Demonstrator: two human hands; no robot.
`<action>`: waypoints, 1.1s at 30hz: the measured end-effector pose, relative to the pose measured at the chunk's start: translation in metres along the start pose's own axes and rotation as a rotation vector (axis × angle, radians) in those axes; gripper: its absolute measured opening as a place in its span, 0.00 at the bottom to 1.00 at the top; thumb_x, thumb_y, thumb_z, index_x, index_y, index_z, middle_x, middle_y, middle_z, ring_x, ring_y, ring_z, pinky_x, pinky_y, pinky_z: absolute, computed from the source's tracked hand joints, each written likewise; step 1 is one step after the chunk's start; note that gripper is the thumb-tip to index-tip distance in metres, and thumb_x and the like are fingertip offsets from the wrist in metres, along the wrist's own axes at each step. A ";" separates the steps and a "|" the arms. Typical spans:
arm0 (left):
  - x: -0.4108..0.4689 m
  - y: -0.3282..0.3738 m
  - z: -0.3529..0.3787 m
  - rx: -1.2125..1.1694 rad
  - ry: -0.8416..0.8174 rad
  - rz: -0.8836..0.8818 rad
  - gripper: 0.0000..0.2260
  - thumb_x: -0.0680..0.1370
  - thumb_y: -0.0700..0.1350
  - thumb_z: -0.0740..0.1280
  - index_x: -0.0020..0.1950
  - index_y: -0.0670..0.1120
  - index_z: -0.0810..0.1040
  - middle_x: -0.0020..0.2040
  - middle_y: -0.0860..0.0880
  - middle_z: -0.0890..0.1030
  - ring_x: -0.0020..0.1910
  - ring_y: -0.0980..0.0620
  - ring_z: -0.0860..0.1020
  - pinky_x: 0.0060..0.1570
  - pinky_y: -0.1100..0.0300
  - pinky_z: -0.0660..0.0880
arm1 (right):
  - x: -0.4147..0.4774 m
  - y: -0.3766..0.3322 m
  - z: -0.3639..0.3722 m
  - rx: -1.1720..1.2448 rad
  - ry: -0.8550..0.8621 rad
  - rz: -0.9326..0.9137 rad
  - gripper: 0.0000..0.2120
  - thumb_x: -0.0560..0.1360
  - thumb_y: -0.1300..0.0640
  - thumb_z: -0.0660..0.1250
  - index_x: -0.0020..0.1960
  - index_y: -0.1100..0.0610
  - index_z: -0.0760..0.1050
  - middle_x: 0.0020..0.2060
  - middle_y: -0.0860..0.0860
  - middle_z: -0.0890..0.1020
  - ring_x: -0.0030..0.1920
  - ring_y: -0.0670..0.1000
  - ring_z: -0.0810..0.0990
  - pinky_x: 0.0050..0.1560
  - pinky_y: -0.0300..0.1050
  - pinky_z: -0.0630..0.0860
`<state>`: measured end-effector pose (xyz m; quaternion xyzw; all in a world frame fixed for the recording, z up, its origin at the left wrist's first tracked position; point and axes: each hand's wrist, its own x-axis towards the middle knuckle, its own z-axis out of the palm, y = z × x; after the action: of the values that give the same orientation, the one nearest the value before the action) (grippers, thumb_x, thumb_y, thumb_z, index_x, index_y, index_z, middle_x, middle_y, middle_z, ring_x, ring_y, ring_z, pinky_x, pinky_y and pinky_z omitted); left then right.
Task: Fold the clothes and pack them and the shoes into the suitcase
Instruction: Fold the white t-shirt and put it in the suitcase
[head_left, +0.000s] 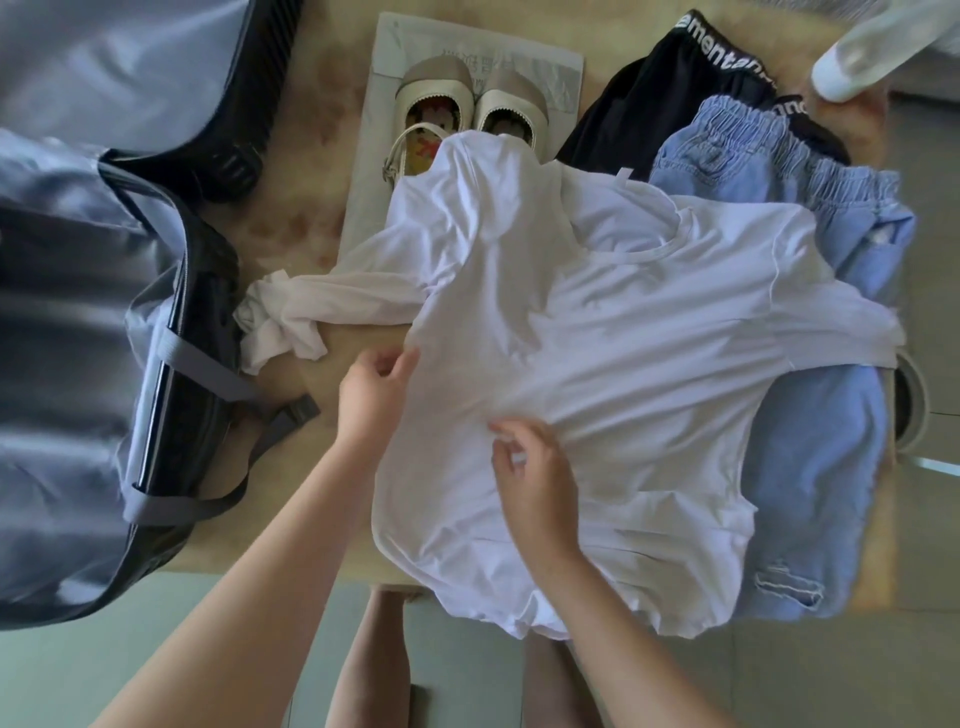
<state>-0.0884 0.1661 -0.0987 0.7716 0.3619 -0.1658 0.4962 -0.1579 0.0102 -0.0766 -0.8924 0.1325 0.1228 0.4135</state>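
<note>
A white long-sleeved shirt (597, 332) lies spread over the table, its hem hanging off the near edge and one sleeve bunched toward the left. My left hand (371, 389) pinches the shirt's left side edge. My right hand (530, 478) pinches a fold of fabric in the shirt's middle. A pair of cream shoes (457, 119) stands beyond the shirt on a sheet of paper, partly covered by it. Light blue jeans (815, 467) lie under the shirt at the right. A black garment with a lettered waistband (670, 78) lies behind them. The open suitcase (93, 312) fills the left side.
The wooden table (301, 218) shows between suitcase and shirt. Grey suitcase straps with a buckle (291, 415) trail onto it. A white object (862, 52) sits at the far right corner. A round object (911, 405) peeks out past the table's right edge.
</note>
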 end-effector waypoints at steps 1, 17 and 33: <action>0.008 0.006 0.005 -0.046 0.000 -0.004 0.15 0.78 0.51 0.66 0.61 0.44 0.76 0.52 0.52 0.79 0.51 0.54 0.75 0.50 0.61 0.69 | 0.016 -0.003 -0.006 0.024 0.033 0.000 0.10 0.76 0.62 0.65 0.54 0.54 0.80 0.52 0.47 0.79 0.49 0.48 0.80 0.50 0.48 0.78; 0.036 0.026 0.005 -0.550 0.369 -0.118 0.08 0.76 0.46 0.70 0.54 0.46 0.77 0.47 0.54 0.80 0.50 0.53 0.78 0.52 0.61 0.75 | 0.092 0.027 -0.023 -0.405 -0.342 -0.106 0.25 0.80 0.55 0.60 0.76 0.51 0.60 0.78 0.52 0.51 0.78 0.52 0.47 0.74 0.47 0.42; 0.066 0.148 0.071 0.542 0.241 0.946 0.14 0.77 0.37 0.64 0.61 0.45 0.77 0.62 0.47 0.76 0.64 0.43 0.69 0.63 0.55 0.60 | 0.248 0.042 -0.149 -0.338 0.178 -0.108 0.23 0.73 0.71 0.58 0.65 0.57 0.75 0.61 0.59 0.78 0.63 0.61 0.74 0.65 0.51 0.69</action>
<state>0.0710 0.0928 -0.0762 0.9634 -0.0254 0.0773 0.2555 0.0764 -0.1644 -0.0944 -0.9622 0.0982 0.0414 0.2505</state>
